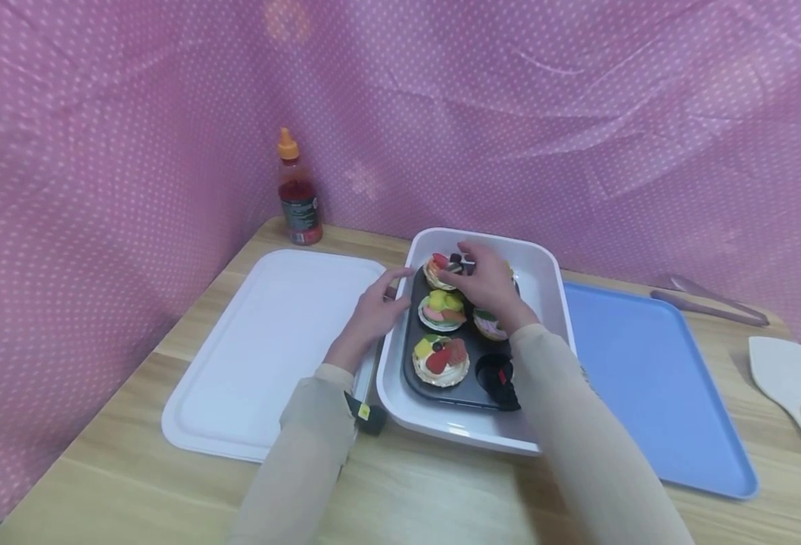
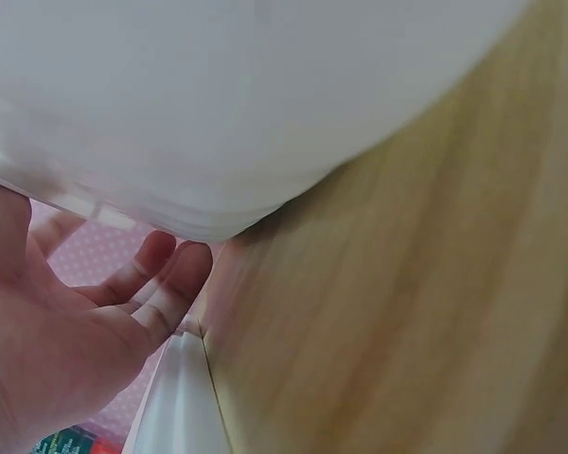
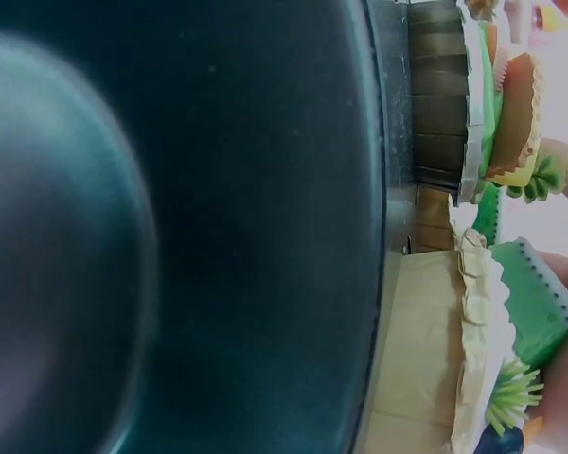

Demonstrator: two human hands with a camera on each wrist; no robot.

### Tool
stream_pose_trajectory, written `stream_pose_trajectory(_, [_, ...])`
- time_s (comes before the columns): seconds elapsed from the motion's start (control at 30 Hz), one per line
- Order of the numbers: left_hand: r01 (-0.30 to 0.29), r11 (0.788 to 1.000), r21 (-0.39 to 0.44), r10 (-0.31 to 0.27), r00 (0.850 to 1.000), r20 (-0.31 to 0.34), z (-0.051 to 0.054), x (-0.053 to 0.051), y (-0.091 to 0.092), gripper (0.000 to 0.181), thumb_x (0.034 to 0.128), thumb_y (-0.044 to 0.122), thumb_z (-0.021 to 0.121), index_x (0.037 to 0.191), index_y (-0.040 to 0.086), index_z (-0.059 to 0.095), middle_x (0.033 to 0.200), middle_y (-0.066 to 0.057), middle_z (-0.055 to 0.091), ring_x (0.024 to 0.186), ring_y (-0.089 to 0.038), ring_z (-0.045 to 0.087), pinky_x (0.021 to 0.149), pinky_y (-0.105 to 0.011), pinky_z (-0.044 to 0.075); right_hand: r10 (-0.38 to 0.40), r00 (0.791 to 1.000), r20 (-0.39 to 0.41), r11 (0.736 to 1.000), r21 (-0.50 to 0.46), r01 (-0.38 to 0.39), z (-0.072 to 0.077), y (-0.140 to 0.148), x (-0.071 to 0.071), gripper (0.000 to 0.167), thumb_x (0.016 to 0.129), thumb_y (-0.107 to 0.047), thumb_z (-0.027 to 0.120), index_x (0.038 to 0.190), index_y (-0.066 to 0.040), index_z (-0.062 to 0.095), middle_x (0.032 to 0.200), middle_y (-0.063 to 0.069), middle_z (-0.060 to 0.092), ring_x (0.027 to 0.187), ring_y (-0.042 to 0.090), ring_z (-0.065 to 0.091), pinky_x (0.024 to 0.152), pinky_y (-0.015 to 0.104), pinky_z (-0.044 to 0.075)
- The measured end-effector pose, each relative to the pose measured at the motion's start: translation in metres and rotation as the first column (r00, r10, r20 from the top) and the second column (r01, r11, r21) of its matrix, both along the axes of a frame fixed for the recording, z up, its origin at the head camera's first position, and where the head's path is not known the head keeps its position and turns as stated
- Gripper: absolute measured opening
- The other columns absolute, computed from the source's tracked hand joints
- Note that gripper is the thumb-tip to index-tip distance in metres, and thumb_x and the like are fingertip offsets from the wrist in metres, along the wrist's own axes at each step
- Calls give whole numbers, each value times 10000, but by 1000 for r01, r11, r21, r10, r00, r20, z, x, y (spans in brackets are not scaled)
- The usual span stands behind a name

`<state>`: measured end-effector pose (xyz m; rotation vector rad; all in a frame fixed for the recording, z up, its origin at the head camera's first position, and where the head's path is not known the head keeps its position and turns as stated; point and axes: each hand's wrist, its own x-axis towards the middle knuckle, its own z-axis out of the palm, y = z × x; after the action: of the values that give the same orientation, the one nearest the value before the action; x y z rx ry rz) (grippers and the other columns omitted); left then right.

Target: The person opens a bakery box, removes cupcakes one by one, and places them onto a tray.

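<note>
A black muffin tin (image 1: 452, 395) lies inside a white tub (image 1: 543, 261). Several cupcakes with fruit toppings fill its cups, among them one with strawberry pieces (image 1: 441, 360) and one with yellow and pink pieces (image 1: 443, 310). My right hand (image 1: 487, 281) reaches over the back of the tin, its fingers curved close to the back-left cupcake (image 1: 439, 271). Whether it pinches anything is hidden. The front right cup (image 1: 487, 369) shows a dark hollow, partly covered by my wrist device. Beside the tub's left wall, my left hand (image 1: 373, 309) has loosely bent fingers, its fingertips at the tub.
A white tray (image 1: 264, 356) lies left of the tub and a blue tray (image 1: 646, 378) right of it. Behind them stand a sauce bottle (image 1: 300, 198) and tongs (image 1: 707, 304). A white spatula (image 1: 785, 367) lies far right. Pink dotted cloth (image 1: 509, 113) hangs behind.
</note>
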<state>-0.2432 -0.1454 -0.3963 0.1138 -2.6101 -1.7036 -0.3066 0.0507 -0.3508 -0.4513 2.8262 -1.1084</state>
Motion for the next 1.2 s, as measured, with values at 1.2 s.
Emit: stream_pose_trajectory(1.2, [-11,1000,13,11,1000,2,-3,-3,0,498,937,194,597,1409,348,553,1080,-118,617,955,-240,589,754,-323,522,-6,999,-52,990,139,13,-5,-6,0,615,956,-306,682,1478,-56,475,1473,169,535,1384,360,479,1187,533,351])
